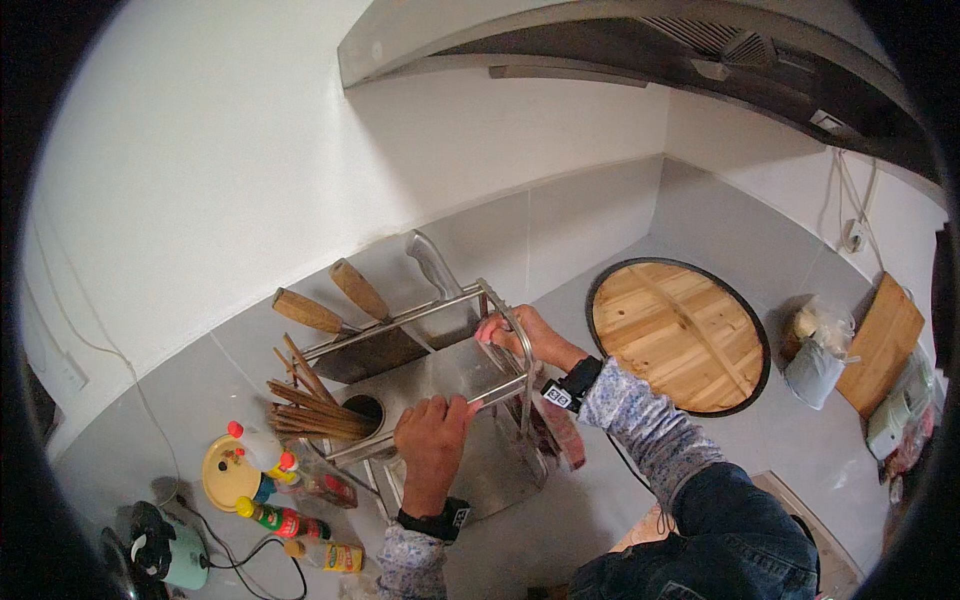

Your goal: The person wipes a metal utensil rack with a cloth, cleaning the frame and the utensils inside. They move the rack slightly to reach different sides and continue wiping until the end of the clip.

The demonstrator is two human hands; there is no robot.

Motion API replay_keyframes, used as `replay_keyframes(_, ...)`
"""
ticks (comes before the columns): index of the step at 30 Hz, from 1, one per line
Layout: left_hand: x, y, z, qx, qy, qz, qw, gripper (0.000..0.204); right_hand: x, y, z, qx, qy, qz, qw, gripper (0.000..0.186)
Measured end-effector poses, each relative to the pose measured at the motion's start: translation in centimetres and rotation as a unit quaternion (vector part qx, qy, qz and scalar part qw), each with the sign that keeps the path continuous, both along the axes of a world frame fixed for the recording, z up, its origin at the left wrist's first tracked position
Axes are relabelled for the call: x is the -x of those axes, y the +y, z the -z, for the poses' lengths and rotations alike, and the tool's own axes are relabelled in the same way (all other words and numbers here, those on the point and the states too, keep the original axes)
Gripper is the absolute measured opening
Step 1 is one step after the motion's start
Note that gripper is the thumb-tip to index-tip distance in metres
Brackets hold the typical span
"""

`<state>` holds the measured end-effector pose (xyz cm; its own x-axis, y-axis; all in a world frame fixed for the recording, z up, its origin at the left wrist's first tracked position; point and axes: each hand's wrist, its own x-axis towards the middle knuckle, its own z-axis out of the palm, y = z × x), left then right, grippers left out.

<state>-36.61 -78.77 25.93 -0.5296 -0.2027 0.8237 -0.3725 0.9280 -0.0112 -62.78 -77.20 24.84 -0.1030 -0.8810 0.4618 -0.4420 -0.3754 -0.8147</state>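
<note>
A metal knife rack stands on the grey counter in front of me. My left hand is closed over its near top rail. At the rack's right end, my right hand has its fingers curled in around the end frame; the palm side is hidden. In the rack are a knife with a grey handle, a wooden-handled knife and another wooden handle. A bundle of chopsticks leans out of its round holder at the left. A reddish cloth hangs at the right end.
Bottles with red and yellow caps and a yellow round lid are left of the rack. A round wooden board lies to the right. Farther right are bags and a cutting board. A range hood hangs overhead.
</note>
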Motion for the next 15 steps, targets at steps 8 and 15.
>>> replay_keyframes(8, 0.2, 0.3, 0.0, 0.019, 0.001, -0.038, 0.999, 0.028, -0.3, 4.0, 0.7, -0.094, -0.088, -0.042, 0.991, 0.016)
replay_keyframes(15, 0.1, 0.2, 0.4, 0.009, -0.016, -0.048, 0.999, 0.028, -0.5, 8.8, 0.5, -0.108, -0.192, -0.069, 0.973, 0.021)
